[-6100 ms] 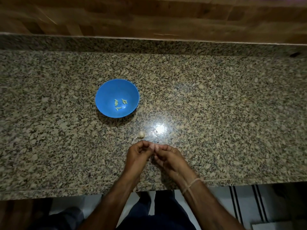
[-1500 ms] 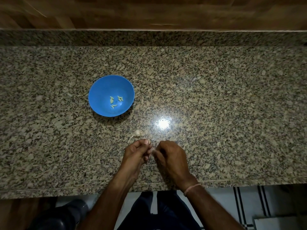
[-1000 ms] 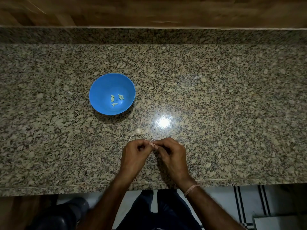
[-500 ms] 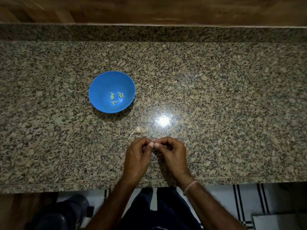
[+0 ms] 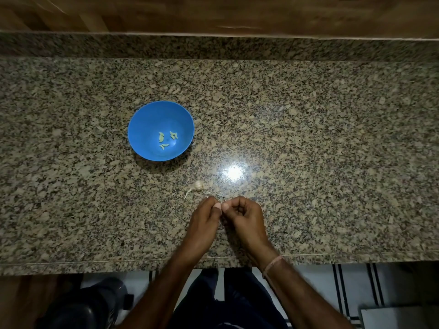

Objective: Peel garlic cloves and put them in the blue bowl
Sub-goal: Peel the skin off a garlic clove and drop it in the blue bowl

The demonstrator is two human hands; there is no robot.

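A blue bowl (image 5: 142, 119) stands on the granite counter (image 5: 308, 138), with several small pale peeled cloves (image 5: 166, 138) in its bottom. A small piece of garlic bulb (image 5: 198, 185) with a thin stalk lies on the counter just beyond my hands. My left hand (image 5: 204, 222) and my right hand (image 5: 244, 217) meet fingertip to fingertip near the counter's front edge. Both pinch a small garlic clove between them; the fingers hide nearly all of it.
A raised granite ledge (image 5: 213, 47) and a wooden wall (image 5: 213, 13) close the back. A bright light reflection (image 5: 234, 172) shines on the counter right of the bulb. The counter's front edge (image 5: 95, 262) runs under my forearms; tiled floor lies below.
My hands have stayed together near the front edge, with their fingers shifting on the clove. The view has drifted slightly. The bowl and the garlic bulb have not moved.
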